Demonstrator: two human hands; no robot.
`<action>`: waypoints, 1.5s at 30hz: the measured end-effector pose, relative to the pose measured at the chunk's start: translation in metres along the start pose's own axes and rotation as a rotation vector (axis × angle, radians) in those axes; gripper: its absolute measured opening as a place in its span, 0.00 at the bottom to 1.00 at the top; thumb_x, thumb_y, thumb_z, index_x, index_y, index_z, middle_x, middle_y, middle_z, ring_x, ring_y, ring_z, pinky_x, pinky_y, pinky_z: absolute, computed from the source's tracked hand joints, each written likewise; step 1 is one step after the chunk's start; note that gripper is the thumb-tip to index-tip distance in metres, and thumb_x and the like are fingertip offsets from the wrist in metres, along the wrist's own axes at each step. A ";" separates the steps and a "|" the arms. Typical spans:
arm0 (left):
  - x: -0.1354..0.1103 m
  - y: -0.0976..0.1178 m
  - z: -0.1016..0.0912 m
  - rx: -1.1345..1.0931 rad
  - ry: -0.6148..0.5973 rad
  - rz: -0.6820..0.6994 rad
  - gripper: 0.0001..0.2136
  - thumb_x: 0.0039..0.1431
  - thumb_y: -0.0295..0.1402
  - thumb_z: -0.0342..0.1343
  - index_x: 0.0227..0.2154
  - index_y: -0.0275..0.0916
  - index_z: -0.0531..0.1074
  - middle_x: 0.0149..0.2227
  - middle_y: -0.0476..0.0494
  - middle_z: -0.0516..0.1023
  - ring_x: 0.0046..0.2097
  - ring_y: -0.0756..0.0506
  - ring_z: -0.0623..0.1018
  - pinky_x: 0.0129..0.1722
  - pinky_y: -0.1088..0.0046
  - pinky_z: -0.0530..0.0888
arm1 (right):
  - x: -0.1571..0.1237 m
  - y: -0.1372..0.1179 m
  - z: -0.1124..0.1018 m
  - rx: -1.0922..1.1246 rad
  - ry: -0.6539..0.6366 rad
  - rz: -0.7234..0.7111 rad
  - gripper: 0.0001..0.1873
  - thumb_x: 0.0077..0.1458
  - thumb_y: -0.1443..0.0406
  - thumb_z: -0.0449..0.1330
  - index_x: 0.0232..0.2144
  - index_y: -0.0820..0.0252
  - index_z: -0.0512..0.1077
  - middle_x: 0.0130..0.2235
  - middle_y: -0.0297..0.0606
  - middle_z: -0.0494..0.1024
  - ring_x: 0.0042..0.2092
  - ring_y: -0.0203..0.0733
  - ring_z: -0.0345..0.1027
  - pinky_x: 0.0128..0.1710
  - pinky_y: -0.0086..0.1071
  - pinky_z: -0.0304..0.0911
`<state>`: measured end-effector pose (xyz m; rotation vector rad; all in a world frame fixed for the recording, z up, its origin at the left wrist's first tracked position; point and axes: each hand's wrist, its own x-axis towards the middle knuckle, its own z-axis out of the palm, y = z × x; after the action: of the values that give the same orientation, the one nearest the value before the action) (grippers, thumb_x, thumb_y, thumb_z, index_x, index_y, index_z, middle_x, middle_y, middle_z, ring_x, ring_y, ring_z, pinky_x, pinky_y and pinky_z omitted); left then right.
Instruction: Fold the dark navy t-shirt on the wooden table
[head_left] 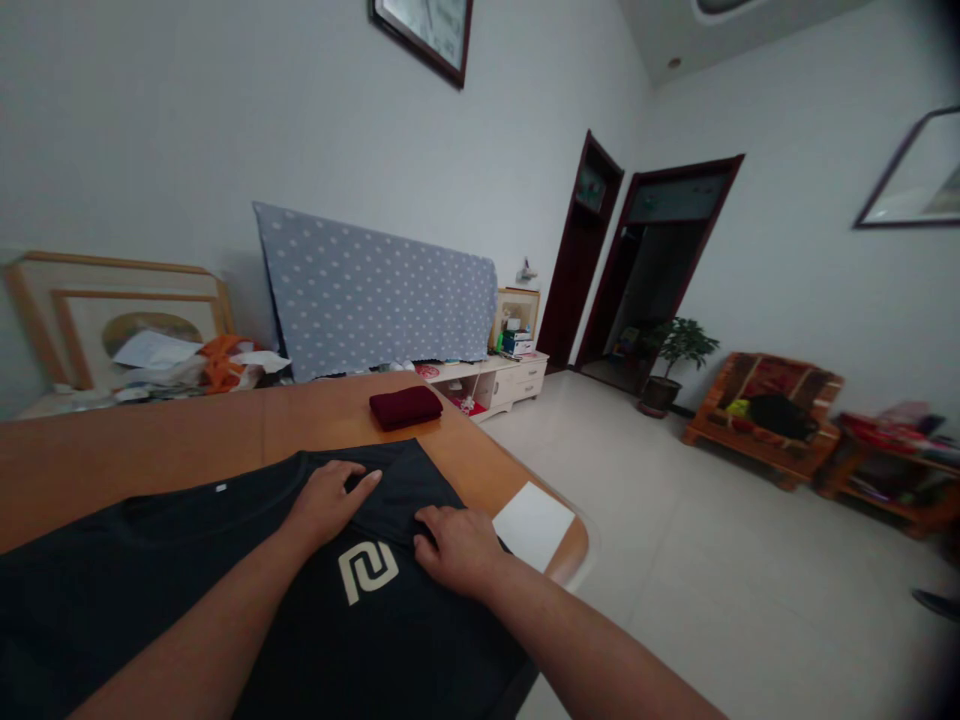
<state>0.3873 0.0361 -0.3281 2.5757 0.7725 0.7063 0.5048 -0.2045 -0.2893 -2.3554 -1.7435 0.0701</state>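
Note:
A black T-shirt (315, 650) with a cream logo on its chest lies spread over the wooden table, its collar on the far side. My left hand (330, 505) rests on the shirt near the shoulder, thumb and fingers apart. To its right, my right hand (459, 548) has its fingers curled onto the cloth by the sleeve, thumb close below them, gripping the fabric. Between the two hands the sleeve part lies folded over the shirt. Beyond them sits a folded dark red cloth (406, 407).
The orange-brown table (225, 425) has a rounded right corner with a white sheet (534, 525) on it. Behind stand a low white cabinet (517, 383) and a dotted grey cover (375, 290). A potted plant (679, 345) and a wooden armchair (765, 410) are on the right.

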 end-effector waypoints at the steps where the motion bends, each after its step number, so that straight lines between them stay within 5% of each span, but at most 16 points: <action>1: -0.001 0.002 0.000 0.016 0.015 0.004 0.27 0.60 0.56 0.46 0.41 0.39 0.77 0.45 0.37 0.79 0.50 0.36 0.75 0.52 0.61 0.70 | 0.000 0.000 0.000 -0.005 0.004 0.000 0.24 0.63 0.53 0.47 0.56 0.52 0.68 0.48 0.42 0.79 0.46 0.50 0.73 0.44 0.41 0.64; 8: -0.020 0.021 -0.011 0.122 0.110 0.047 0.22 0.66 0.49 0.43 0.45 0.38 0.74 0.46 0.36 0.78 0.52 0.37 0.74 0.57 0.59 0.66 | -0.003 -0.001 0.005 0.016 0.070 -0.022 0.23 0.63 0.54 0.48 0.55 0.52 0.69 0.47 0.42 0.79 0.47 0.50 0.74 0.44 0.40 0.63; 14: -0.066 0.022 -0.056 0.107 0.098 0.030 0.22 0.65 0.50 0.45 0.47 0.40 0.74 0.49 0.37 0.77 0.55 0.37 0.73 0.59 0.58 0.66 | -0.007 -0.002 0.006 0.003 0.066 -0.013 0.22 0.63 0.55 0.48 0.55 0.53 0.70 0.47 0.43 0.79 0.46 0.50 0.74 0.43 0.39 0.62; 22: -0.178 -0.023 -0.130 0.268 0.032 -0.118 0.26 0.62 0.54 0.48 0.49 0.39 0.75 0.53 0.37 0.76 0.57 0.36 0.73 0.61 0.55 0.66 | -0.008 -0.001 0.016 -0.003 0.101 -0.022 0.23 0.64 0.54 0.47 0.55 0.52 0.70 0.47 0.41 0.79 0.48 0.49 0.73 0.45 0.38 0.62; 30: -0.302 -0.060 -0.188 0.474 -0.030 -0.423 0.34 0.60 0.58 0.44 0.61 0.41 0.68 0.65 0.36 0.65 0.67 0.32 0.60 0.66 0.46 0.54 | -0.009 0.000 0.021 -0.016 0.079 -0.019 0.23 0.64 0.54 0.48 0.56 0.53 0.70 0.50 0.43 0.78 0.51 0.49 0.72 0.48 0.38 0.60; 36: -0.345 -0.062 -0.189 0.510 -0.050 -0.569 0.38 0.59 0.60 0.42 0.66 0.43 0.59 0.69 0.39 0.56 0.70 0.32 0.53 0.66 0.43 0.50 | -0.009 0.003 0.027 -0.043 0.092 -0.031 0.24 0.65 0.53 0.47 0.57 0.52 0.69 0.50 0.43 0.78 0.51 0.49 0.72 0.49 0.39 0.60; 45: -0.348 -0.051 -0.183 0.482 0.003 -0.575 0.39 0.59 0.62 0.41 0.65 0.42 0.61 0.68 0.38 0.58 0.69 0.33 0.54 0.66 0.45 0.49 | -0.010 0.003 0.030 -0.072 0.108 -0.041 0.23 0.65 0.53 0.46 0.56 0.51 0.69 0.50 0.44 0.78 0.52 0.49 0.71 0.51 0.39 0.60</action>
<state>0.0132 -0.0936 -0.3278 2.5191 1.7633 0.3683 0.5000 -0.2106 -0.3204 -2.3249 -1.7700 -0.1264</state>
